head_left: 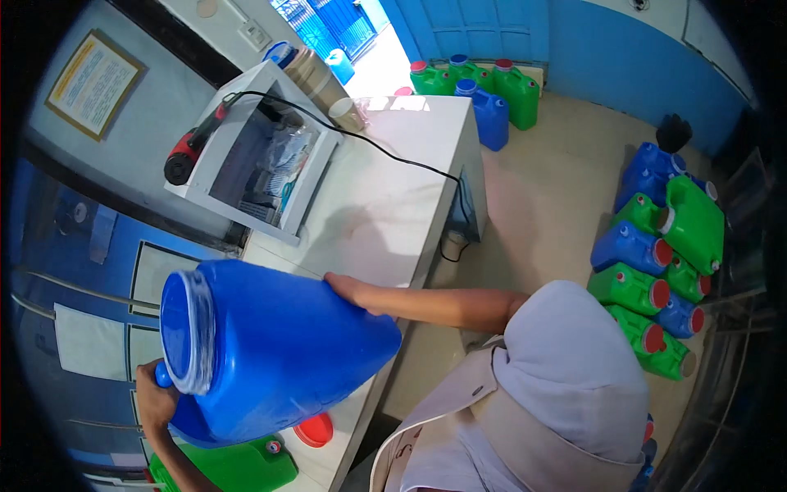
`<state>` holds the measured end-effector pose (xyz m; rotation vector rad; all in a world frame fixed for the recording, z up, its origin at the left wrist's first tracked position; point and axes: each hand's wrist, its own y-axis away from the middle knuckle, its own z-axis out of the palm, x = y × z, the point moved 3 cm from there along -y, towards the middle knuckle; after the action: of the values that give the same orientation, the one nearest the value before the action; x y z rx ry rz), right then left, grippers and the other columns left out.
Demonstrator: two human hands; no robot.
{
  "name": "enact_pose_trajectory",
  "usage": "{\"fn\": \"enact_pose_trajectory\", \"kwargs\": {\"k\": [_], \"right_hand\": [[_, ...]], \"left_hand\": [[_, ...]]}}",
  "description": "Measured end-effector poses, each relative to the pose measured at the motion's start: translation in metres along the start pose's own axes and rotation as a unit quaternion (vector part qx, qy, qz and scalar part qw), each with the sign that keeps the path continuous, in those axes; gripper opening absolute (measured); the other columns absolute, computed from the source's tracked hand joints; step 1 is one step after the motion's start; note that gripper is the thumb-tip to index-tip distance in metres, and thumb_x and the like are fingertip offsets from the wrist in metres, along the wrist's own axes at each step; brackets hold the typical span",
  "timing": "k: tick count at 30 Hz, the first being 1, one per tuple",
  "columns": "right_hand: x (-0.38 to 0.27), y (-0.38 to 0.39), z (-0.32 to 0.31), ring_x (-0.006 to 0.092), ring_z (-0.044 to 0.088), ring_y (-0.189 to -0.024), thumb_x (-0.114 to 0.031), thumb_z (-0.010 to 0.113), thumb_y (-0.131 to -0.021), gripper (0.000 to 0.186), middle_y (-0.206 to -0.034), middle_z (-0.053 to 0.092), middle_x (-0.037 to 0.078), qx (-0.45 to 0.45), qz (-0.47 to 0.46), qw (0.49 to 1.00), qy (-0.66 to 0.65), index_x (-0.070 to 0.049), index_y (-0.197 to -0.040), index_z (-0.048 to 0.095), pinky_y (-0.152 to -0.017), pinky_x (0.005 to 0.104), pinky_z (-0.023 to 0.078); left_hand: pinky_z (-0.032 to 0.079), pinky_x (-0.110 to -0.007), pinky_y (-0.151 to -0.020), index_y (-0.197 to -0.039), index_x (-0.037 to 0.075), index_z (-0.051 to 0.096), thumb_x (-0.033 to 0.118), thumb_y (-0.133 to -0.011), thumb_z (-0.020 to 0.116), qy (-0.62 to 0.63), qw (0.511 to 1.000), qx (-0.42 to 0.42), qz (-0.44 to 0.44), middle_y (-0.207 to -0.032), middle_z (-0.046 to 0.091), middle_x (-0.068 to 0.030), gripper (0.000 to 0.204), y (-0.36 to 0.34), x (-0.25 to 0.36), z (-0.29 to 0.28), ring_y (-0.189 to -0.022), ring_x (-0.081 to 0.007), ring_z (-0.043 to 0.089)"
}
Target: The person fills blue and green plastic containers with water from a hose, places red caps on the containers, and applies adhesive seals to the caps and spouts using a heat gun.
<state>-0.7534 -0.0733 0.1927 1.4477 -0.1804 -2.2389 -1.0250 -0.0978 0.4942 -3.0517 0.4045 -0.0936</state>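
Observation:
A large blue jerrycan (287, 336) is tilted on its side above the white counter, its wide mouth end pointing left. A clear or whitish wrap circles the blue neck (199, 332). My left hand (154, 398) is closed round the handle beside the neck, near a small blue knob. At the base end, my right hand (354, 293) grips the jerrycan's upper edge; some of its fingers are hidden behind it. Under the jerrycan lie a red lid (314, 430) and a green jerrycan (238, 466), partly covered by my left forearm.
On the white counter (402, 180) stands a white box cabinet (275, 164) with a red and black heat tool (193, 152) on top, its black cable crossing the counter. A beige flask (305, 74) stands behind. Several green and blue jerrycans (627, 287) are stacked on the floor at right.

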Motion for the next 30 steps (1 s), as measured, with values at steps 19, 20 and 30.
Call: {"fn": "enact_pose_trajectory", "kwargs": {"k": [19,20,30], "right_hand": [[0.071,0.215,-0.184,0.0136,0.053,-0.075,-0.032,0.034,-0.090,0.039,-0.084,0.058,0.008,0.166,-0.181,0.960,-0.133,-0.002,-0.096,0.058,-0.070,0.0284,0.043],[0.075,0.235,-0.192,0.0140,0.053,-0.076,-0.033,0.034,-0.090,0.040,-0.087,0.059,0.008,0.192,-0.157,0.952,-0.181,-0.002,-0.098,0.058,-0.071,0.0290,0.043],[0.245,0.308,-0.412,0.0234,0.057,-0.081,-0.032,0.039,-0.087,0.038,-0.092,0.062,0.014,0.309,-0.077,0.940,0.119,-0.002,-0.094,0.061,-0.079,0.0375,0.043]], "left_hand": [[0.039,-0.022,-0.048,-0.085,0.009,0.067,0.026,-0.075,0.068,-0.060,0.709,-0.701,0.046,-0.056,0.058,-0.0008,0.019,0.061,0.350,0.033,-0.047,-0.0066,0.051],[0.038,-0.024,-0.046,-0.082,0.008,0.065,0.024,-0.076,0.067,-0.032,0.683,-0.729,0.021,-0.051,0.051,0.0007,0.018,0.064,0.370,0.042,-0.044,-0.0068,0.049],[0.048,-0.032,-0.062,-0.104,-0.003,0.057,0.021,-0.063,0.070,0.009,0.736,-0.668,0.112,-0.071,0.063,-0.0097,0.049,0.130,0.403,0.321,-0.064,-0.0165,0.060]]}}
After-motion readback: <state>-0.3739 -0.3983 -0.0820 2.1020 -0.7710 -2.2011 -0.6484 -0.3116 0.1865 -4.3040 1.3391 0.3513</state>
